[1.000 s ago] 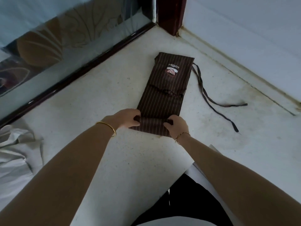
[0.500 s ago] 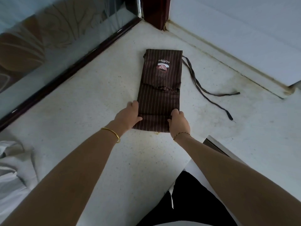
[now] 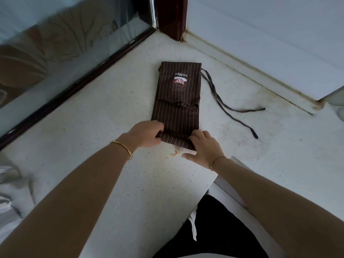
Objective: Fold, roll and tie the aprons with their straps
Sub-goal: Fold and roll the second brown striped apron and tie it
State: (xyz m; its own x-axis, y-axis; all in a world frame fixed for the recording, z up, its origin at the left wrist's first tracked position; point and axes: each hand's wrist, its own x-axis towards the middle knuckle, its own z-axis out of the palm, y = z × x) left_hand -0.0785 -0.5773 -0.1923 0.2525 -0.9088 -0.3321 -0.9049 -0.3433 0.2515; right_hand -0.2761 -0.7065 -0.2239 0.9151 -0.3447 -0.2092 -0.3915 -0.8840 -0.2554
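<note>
Folded into a long strip on the white speckled worktop [image 3: 93, 127], the brown pinstriped cloth apron [image 3: 178, 101] looks light, limp and quick to unroll, so it is best held where the left hand [image 3: 147, 134] and right hand [image 3: 204, 148] curl their grip: the near roll's two ends.

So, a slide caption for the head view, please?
Left hand and right hand grip the rolled near end of a striped apron, straps loose beside it.
</note>
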